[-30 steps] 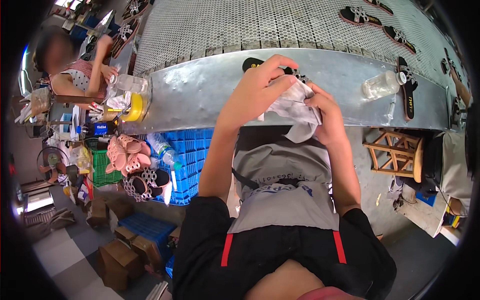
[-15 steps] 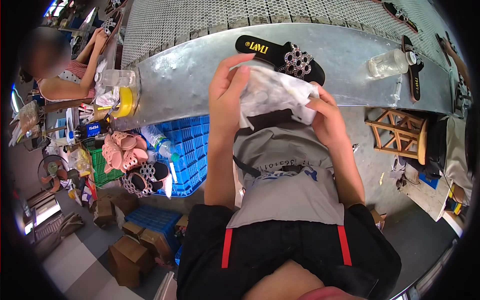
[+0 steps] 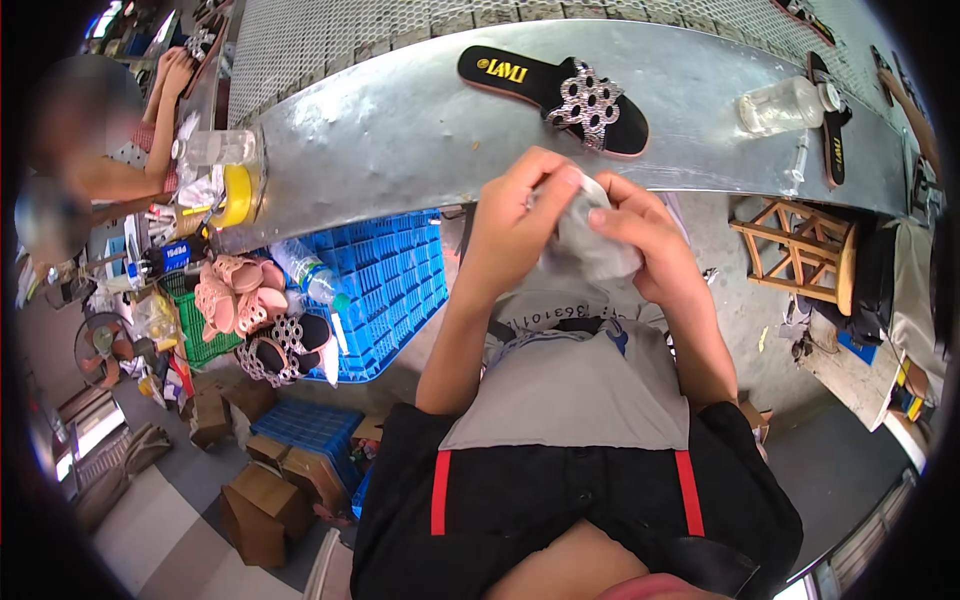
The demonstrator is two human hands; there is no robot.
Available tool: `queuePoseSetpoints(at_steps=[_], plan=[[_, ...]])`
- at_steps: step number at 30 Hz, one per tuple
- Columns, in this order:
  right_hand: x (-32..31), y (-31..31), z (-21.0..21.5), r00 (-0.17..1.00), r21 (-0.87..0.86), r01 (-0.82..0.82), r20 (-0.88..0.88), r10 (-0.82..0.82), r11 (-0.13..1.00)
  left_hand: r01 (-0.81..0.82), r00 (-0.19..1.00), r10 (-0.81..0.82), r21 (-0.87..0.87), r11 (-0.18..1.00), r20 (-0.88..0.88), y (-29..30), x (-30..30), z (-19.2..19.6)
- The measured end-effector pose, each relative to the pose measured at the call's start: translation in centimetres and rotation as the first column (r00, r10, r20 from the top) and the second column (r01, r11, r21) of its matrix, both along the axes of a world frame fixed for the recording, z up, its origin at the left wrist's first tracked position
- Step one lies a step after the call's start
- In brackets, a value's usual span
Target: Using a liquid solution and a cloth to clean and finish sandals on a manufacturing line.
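A white, grey-stained cloth (image 3: 590, 245) is bunched between my two hands, just in front of the metal table's near edge. My left hand (image 3: 512, 225) pinches its upper left part, thumb pressed against the fingers. On the other side my right hand (image 3: 650, 235) grips the cloth, its thumb folded over the fabric. Beyond my hands, a black slide sandal (image 3: 530, 82) with gold lettering on the insole lies on the table, toe pointing right. Its upper (image 3: 587, 105) is a cut-out pattern set with shiny stones. Neither hand touches the sandal.
On the metal table (image 3: 370, 135), a clear bottle (image 3: 785, 110) and a syringe-like tube (image 3: 797, 165) lie at right, near another black sandal (image 3: 835, 150). A perforated belt (image 3: 420, 35) runs behind. At left are a blue crate (image 3: 385, 290), pink sandals (image 3: 240, 290) and a co-worker (image 3: 125, 165).
Both hands have drawn back from over the table toward my body. The cloth, spread out before, is now crumpled between them, and the sandal is fully uncovered.
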State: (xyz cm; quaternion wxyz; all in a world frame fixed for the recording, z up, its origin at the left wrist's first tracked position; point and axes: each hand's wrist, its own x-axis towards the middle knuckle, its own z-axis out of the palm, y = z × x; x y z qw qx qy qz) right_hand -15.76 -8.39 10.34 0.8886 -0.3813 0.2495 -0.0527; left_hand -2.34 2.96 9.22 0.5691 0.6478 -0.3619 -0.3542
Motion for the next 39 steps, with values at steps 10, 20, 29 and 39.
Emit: queuePoseSetpoints(at_steps=[10, 20, 29, 39], plan=[[-3.7, -1.3, -1.3, 0.980, 0.574, 0.163, 0.002, -0.201, 0.802, -0.077, 0.982, 0.093, -0.102, 0.992, 0.165, -4.5, -1.4, -1.4], [-6.8, -5.2, -2.3, 0.757, 0.185, 0.596, 0.196, -0.624, 0.781, 0.122, 0.783, 0.123, -0.345, 0.931, 0.610, -10.7, -9.8, -1.9], [-11.2, -12.1, -0.7, 0.573, -0.508, 0.772, 0.297, -0.764, 0.381, 0.514, 0.854, -0.478, -0.184, 0.838, 0.206, -16.8, -10.0, 0.5], [-12.0, -23.9, -0.8, 0.767, -0.907, 0.404, 0.408, -0.495, -0.123, 0.385, 0.921, -0.364, -0.188, 0.903, 0.138, -30.6, -8.1, -5.9]])
